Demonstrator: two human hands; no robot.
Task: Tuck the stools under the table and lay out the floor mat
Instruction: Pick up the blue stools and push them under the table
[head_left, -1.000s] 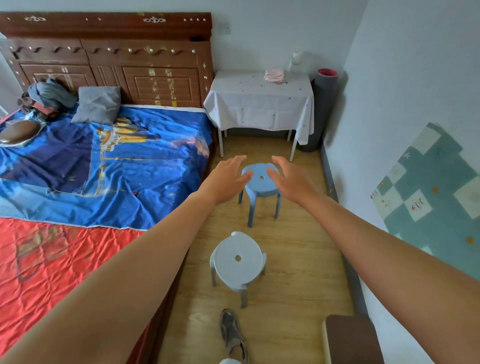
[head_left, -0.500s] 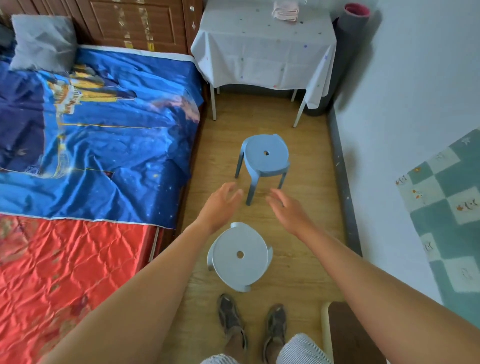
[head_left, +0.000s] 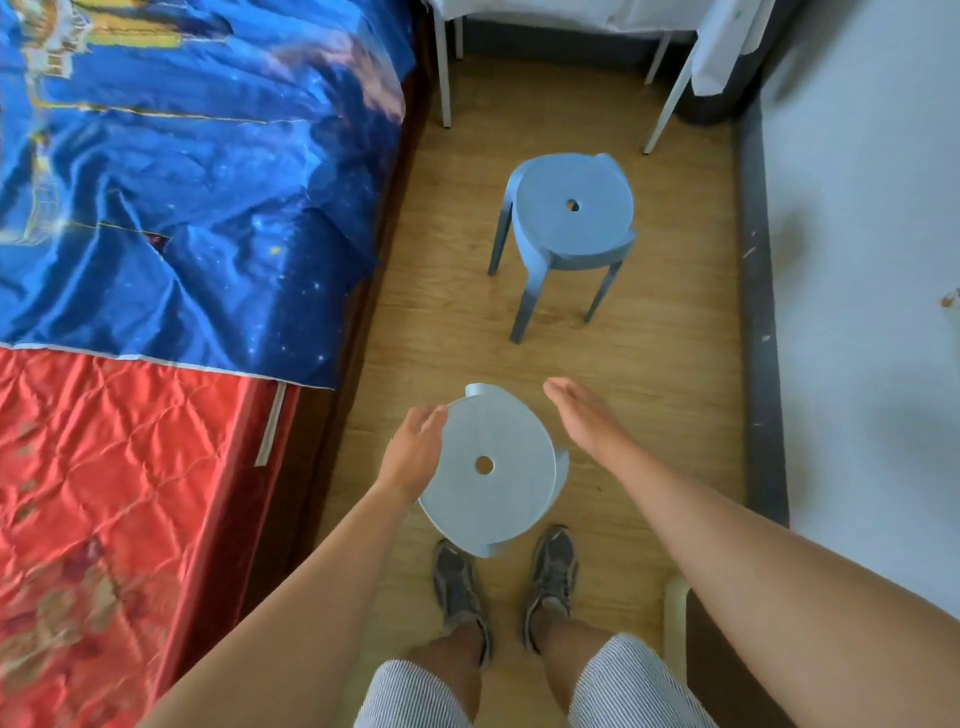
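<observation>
Both stools stand out on the floor (head_left: 649, 374); near stool (head_left: 491, 470) between left hand (head_left: 413, 452) and right hand (head_left: 584, 421), fingers wide, nothing gripped; far stool (head_left: 569, 213) untucked, mat not laid.

A wood-plank floor (head_left: 649, 364) runs as a narrow strip between a bed (head_left: 332, 405) on the left and a pale wall (head_left: 857, 260) with a dark baseboard (head_left: 756, 312) on the right. The bed carries a glossy blue cover (head_left: 182, 182) at the far end and a red quilted cover (head_left: 104, 493) nearer.
</observation>
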